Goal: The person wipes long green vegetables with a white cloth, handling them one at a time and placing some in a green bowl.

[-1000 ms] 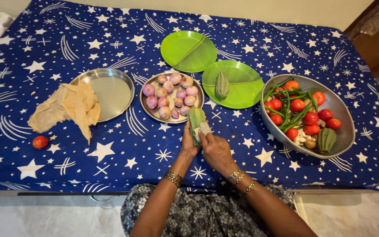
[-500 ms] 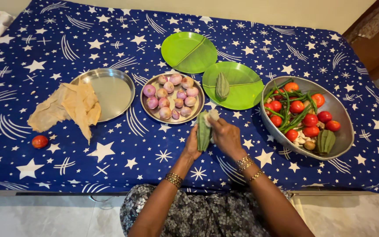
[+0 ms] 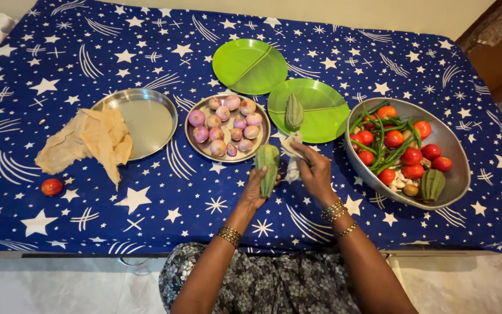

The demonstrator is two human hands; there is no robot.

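My left hand [image 3: 258, 187] holds a green ridged gourd [image 3: 267, 166] upright over the blue star-patterned cloth [image 3: 146, 203]. My right hand [image 3: 315, 168] grips a small white cloth [image 3: 292, 152] just right of the gourd, now apart from it. A second ridged gourd [image 3: 293, 111] lies on the nearer green plate [image 3: 321, 119]. Right of my hands stands a steel bowl [image 3: 453, 152] with tomatoes, green beans and another gourd [image 3: 432, 185].
A steel plate of small onions [image 3: 228, 129] sits just beyond my hands. A farther green plate [image 3: 250, 67] is bare. Left, a steel plate [image 3: 146, 119] holds a crumpled brown paper [image 3: 91, 142]. A lone tomato [image 3: 52, 186] lies far left.
My right hand with the white cloth has slid up along the gourd and pulled away to the right. The gourd stays in my left hand.
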